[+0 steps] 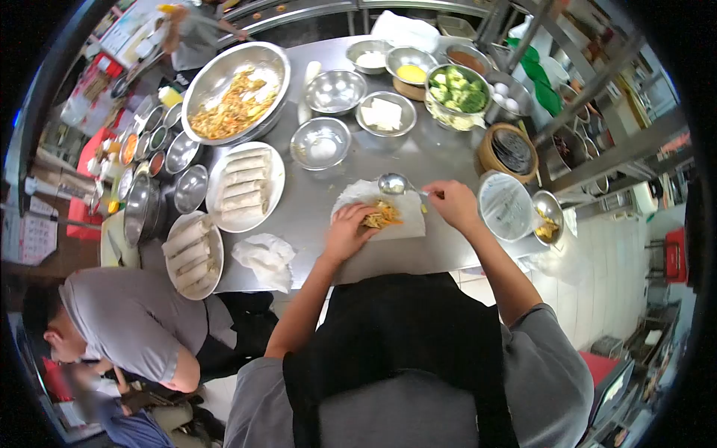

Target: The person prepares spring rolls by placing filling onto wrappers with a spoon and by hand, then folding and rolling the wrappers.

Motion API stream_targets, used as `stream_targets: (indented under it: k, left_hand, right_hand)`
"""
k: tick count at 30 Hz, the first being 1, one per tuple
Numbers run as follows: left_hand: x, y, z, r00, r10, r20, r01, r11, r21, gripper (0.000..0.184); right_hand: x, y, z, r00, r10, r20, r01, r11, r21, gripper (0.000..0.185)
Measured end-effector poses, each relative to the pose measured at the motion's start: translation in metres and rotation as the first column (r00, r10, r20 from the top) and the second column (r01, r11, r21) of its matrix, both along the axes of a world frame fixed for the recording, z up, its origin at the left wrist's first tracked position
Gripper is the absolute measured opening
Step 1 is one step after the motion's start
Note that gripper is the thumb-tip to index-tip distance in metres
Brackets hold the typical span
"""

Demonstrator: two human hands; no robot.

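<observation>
Near the front edge of the steel table lies a thin white wrapper sheet (411, 226) with a small heap of shredded yellow-brown filling (385, 216) on it. My left hand (349, 230) rests over the wrapper's left part, its extended fingertips touching the filling. In my right hand (453, 202) is the handle of a metal spoon (393, 184); its bowl is over the wrapper's far edge, above the filling. To the left, a white oval plate (277, 181) carries several rolled wraps, and a second plate (219, 252) holds more. A crumpled white cloth or wrapper stack (265, 260) lies beside them.
A large steel bowl (281, 75) of cooked filling stands back left. Several steel bowls, one with broccoli (457, 88), line the back. A bamboo steamer (489, 153) and a clear plastic tub (504, 205) are at right. A co-worker (134, 317) bends at the left.
</observation>
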State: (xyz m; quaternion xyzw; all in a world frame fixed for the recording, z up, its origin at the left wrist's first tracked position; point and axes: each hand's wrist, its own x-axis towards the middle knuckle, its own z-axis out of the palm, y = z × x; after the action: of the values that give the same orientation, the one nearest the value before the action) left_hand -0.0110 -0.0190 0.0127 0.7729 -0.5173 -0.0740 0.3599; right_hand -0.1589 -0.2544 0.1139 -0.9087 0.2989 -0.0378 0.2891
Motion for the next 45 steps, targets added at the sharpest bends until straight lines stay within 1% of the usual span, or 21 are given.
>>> stream_targets:
  k: [3, 5, 7, 9, 11, 14, 17, 18, 21, 23, 24, 26, 28, 29, 30, 32, 35, 38, 41, 44, 45]
  left_hand:
    - [-0.001, -0.001, 0.0, 1.0, 0.02, 0.016, -0.02, 1.0, 0.021, 0.045]
    - [-0.002, -0.001, 0.003, 0.999, 0.042, 0.018, -0.043, 0.998, 0.043, 0.044]
    - [-0.004, 0.001, 0.007, 0.998, 0.062, 0.025, -0.064, 0.995, 0.075, 0.044]
    - [-0.006, 0.003, 0.012, 0.997, 0.078, 0.028, -0.08, 0.995, 0.053, 0.042]
    - [-0.01, 0.003, 0.013, 0.995, 0.094, 0.027, -0.095, 0.995, 0.018, 0.039]
    - [-0.012, 0.005, 0.012, 0.994, 0.104, 0.032, -0.103, 0.994, -0.034, 0.032]
    - [-0.009, 0.004, 0.01, 0.995, 0.085, 0.061, -0.082, 0.995, -0.049, 0.025]
    - [-0.009, 0.003, 0.01, 0.993, 0.084, 0.079, -0.081, 0.996, -0.048, 0.023]
    - [-0.004, 0.001, -0.002, 0.991, 0.103, 0.084, -0.097, 0.993, -0.065, 0.018]
    - [-0.002, -0.002, -0.007, 0.992, 0.109, 0.067, -0.104, 0.992, -0.075, 0.015]
    - [-0.001, -0.001, -0.004, 0.992, 0.113, 0.053, -0.109, 0.991, -0.075, 0.014]
    - [0.0, 0.002, -0.002, 0.991, 0.127, 0.037, -0.125, 0.991, -0.056, 0.011]
    - [0.0, 0.005, -0.001, 0.992, 0.119, -0.032, -0.121, 0.991, -0.064, 0.013]
    - [0.001, 0.006, -0.001, 0.992, 0.111, -0.066, -0.115, 0.991, -0.07, 0.014]
    - [0.003, 0.008, -0.005, 0.989, 0.113, -0.091, -0.12, 0.99, -0.08, 0.019]
    - [0.011, 0.011, -0.014, 0.985, 0.114, -0.133, -0.127, 0.987, -0.095, 0.031]
    - [0.013, 0.011, 0.007, 0.996, 0.058, -0.072, -0.064, 0.994, -0.086, 0.047]
    - [0.006, 0.001, 0.029, 0.999, -0.035, -0.018, 0.035, 0.999, 0.015, 0.057]
    - [0.002, -0.005, 0.022, 1.0, -0.007, 0.016, 0.006, 0.998, 0.058, 0.058]
    - [0.001, -0.007, 0.011, 0.999, 0.015, 0.04, -0.017, 0.999, 0.051, 0.052]
    - [0.001, -0.007, 0.007, 0.999, 0.015, 0.037, -0.016, 0.999, 0.039, 0.05]
  right_hand:
    - [0.058, 0.004, 0.022, 0.956, 0.147, 0.254, -0.164, 0.985, 0.048, 0.026]
    - [0.111, 0.023, 0.046, 0.939, 0.208, 0.276, -0.194, 0.978, -0.077, 0.03]
    - [0.177, 0.042, 0.047, 0.816, 0.332, 0.474, -0.218, 0.935, -0.279, 0.033]
    - [0.236, 0.065, 0.067, 0.853, 0.392, 0.343, -0.287, 0.903, -0.32, 0.033]
    - [0.303, 0.085, 0.056, 0.832, 0.45, 0.324, -0.243, 0.821, -0.516, 0.027]
    - [0.36, 0.102, 0.055, 0.863, 0.478, 0.163, -0.293, 0.737, -0.609, 0.022]
    - [0.396, 0.108, 0.031, 0.86, 0.503, 0.086, -0.297, 0.631, -0.717, 0.018]
    - [0.398, 0.108, 0.034, 0.863, 0.502, 0.064, -0.34, 0.67, -0.66, 0.02]
    - [0.382, 0.099, 0.033, 0.792, 0.595, 0.139, -0.245, 0.518, -0.82, 0.022]
    - [0.333, 0.091, 0.055, 0.666, 0.697, 0.264, -0.435, 0.651, -0.622, 0.026]
    - [0.303, 0.085, 0.059, 0.605, 0.721, 0.338, -0.531, 0.681, -0.503, 0.03]
    - [0.25, 0.06, 0.042, 0.56, 0.72, 0.409, -0.723, 0.667, -0.183, 0.027]
    - [0.187, 0.041, 0.031, 0.68, 0.71, 0.182, -0.722, 0.692, 0.002, 0.021]
    - [0.158, 0.028, 0.005, 0.701, 0.679, 0.22, -0.701, 0.713, 0.033, 0.021]
    - [0.132, 0.016, -0.031, 0.722, 0.643, 0.255, -0.677, 0.734, 0.064, 0.022]
    - [0.09, 0.002, -0.07, 0.776, 0.608, 0.167, -0.617, 0.787, 0.005, 0.026]
    - [0.054, 0.01, -0.078, 0.769, 0.599, 0.225, -0.616, 0.788, 0.008, 0.039]
    - [0.04, 0.035, -0.072, 0.806, 0.55, 0.22, -0.542, 0.835, -0.101, 0.053]
    - [0.041, 0.044, -0.086, 0.817, 0.56, 0.138, -0.527, 0.822, -0.218, 0.058]
    - [0.038, 0.049, -0.09, 0.817, 0.568, 0.1, -0.526, 0.805, -0.273, 0.054]
    - [0.037, 0.05, -0.093, 0.824, 0.558, 0.1, -0.519, 0.814, -0.261, 0.05]
